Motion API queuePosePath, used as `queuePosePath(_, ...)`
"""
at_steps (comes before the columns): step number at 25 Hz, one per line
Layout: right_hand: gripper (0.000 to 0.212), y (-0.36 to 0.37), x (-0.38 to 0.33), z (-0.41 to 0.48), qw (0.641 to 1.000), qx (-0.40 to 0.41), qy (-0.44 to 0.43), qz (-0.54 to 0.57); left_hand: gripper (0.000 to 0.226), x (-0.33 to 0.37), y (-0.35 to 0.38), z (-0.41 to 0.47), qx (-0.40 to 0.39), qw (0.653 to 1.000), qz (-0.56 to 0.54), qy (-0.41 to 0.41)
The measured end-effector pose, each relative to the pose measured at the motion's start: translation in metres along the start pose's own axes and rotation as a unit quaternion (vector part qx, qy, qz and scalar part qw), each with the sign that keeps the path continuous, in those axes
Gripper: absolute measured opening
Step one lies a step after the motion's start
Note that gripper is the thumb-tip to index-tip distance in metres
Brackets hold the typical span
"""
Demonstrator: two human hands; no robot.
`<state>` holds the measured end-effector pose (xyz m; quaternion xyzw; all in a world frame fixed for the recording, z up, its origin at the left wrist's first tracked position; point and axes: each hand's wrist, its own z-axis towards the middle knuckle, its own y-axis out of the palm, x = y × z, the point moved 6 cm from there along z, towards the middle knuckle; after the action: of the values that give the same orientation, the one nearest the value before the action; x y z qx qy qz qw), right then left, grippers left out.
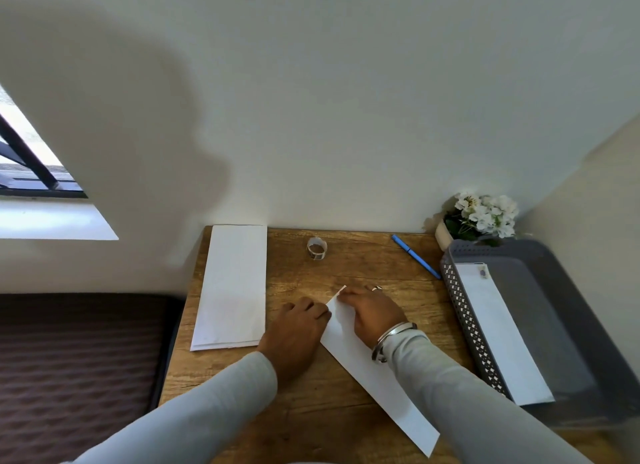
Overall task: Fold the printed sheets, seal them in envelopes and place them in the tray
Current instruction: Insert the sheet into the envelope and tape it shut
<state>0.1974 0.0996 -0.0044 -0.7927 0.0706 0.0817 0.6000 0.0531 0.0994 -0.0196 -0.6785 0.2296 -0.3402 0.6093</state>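
Nearest, the envelope [377, 377] is lying flat on the desk [311, 415], its long axis running diagonally, with the near end toward the person's right and the far end beneath both hands. The right hand [370, 313] is resting on that far end, fingertips pinching the raised flap [341, 290]. The left hand [298, 328] is sitting just left of it, fingers curled against the envelope's edge, though whether they are gripping it cannot be told. The coming move, presumably closing the flap, is turning on one relation: the flap is standing at the right hand's fingertips, so that hand is the nearer. Left of the left hand a stack of white sheets [232, 287] is lying. Right of the right hand the grey tray [467, 325] is holding one sealed envelope [502, 332] lengthwise. Beyond the hands a tape roll [317, 249] is standing — and a blue pen [415, 255] is lying farther right.
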Motion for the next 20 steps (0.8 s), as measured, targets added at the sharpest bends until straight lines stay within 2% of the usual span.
queuePosePath(4,0.053,0.002,0.001,-0.002,0.999,0.037,0.003,0.002,0.055,-0.005,0.007,-0.040,0.019,1.000,-0.006,0.020)
queuePosePath(7,0.056,0.002,-0.009,-0.006,0.999,0.028,0.015,-0.031,0.061,-0.005,0.011,-0.047,0.032,0.999,0.012,0.009)
queuePosePath(10,0.053,0.016,-0.043,-0.020,0.998,-0.007,-0.037,-0.058,0.057,-0.004,0.010,-0.044,0.038,0.999,0.010,-0.001)
queuePosePath(13,0.048,0.026,-0.055,-0.032,0.996,0.007,-0.073,-0.050,0.055,-0.005,0.009,-0.044,0.030,0.999,-0.010,-0.018)
queuePosePath(17,0.071,0.008,-0.012,-0.004,0.996,0.031,0.005,-0.088,0.056,-0.004,0.008,-0.043,0.014,1.000,-0.006,0.002)
queuePosePath(20,0.069,0.005,-0.001,0.004,0.996,0.032,0.041,-0.070,0.055,-0.003,0.003,-0.043,0.013,1.000,-0.013,-0.005)
